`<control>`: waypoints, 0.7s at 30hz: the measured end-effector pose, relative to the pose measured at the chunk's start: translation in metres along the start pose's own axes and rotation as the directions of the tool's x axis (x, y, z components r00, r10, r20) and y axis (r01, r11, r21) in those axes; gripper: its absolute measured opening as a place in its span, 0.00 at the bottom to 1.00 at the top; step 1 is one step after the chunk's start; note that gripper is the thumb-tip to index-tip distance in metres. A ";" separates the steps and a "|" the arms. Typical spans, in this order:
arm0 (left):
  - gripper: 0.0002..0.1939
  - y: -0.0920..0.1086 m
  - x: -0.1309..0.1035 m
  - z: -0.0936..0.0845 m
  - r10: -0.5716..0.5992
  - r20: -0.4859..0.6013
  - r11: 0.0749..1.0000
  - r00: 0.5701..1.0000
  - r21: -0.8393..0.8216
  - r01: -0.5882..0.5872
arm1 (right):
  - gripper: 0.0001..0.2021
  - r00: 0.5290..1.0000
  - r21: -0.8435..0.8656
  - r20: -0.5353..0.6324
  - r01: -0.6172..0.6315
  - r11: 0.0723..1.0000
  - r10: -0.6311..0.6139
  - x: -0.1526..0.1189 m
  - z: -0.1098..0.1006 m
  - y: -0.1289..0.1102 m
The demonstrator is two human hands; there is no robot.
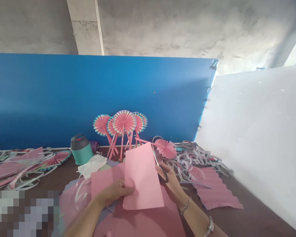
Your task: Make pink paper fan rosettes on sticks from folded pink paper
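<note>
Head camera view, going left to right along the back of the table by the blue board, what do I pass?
Pile of paper strips and pink scraps → teal flask → standing pink paper fans → flat pink fan → tangle of grey paper strips.

My right hand (169,182) is partly hidden behind the pink sheet (141,177), and only the scissors' (160,168) blades and part of a loop show beside it. Both my forearms run off the bottom edge. A blurred patch (23,212) left of my left hand (113,194) hides whatever lies there, and the pink papers (150,223) beneath my hands are cut off below.
</note>
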State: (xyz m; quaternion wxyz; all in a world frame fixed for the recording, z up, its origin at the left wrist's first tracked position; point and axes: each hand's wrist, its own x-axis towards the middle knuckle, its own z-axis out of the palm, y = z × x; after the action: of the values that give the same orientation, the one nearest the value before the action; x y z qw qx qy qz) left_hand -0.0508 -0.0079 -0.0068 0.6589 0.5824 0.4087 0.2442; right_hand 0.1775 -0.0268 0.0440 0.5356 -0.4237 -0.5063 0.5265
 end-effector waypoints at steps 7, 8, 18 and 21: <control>0.18 0.006 -0.002 0.004 0.018 0.033 0.999 0.999 -0.027 -0.017 | 0.21 1.000 0.024 -0.001 -0.016 1.000 0.016 -0.001 0.001 -0.001; 0.19 0.006 -0.002 0.004 0.022 0.043 0.999 0.999 -0.038 -0.020 | 0.21 1.000 0.033 -0.005 -0.021 0.999 0.021 -0.001 0.001 -0.002; 0.17 0.004 -0.001 0.001 0.010 0.035 1.000 0.999 -0.008 -0.010 | 0.20 1.000 0.038 0.015 -0.013 0.999 0.012 0.001 0.001 0.002; 0.18 0.004 -0.002 0.001 -0.007 0.042 1.000 0.999 0.007 0.006 | 0.20 1.000 0.028 0.014 -0.006 1.000 0.006 0.000 0.002 0.001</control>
State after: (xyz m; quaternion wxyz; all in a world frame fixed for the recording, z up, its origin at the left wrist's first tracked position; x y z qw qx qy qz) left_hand -0.0505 -0.0089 -0.0021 0.6661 0.5885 0.3975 0.2281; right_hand 0.1756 -0.0264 0.0429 0.5365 -0.4141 -0.5013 0.5380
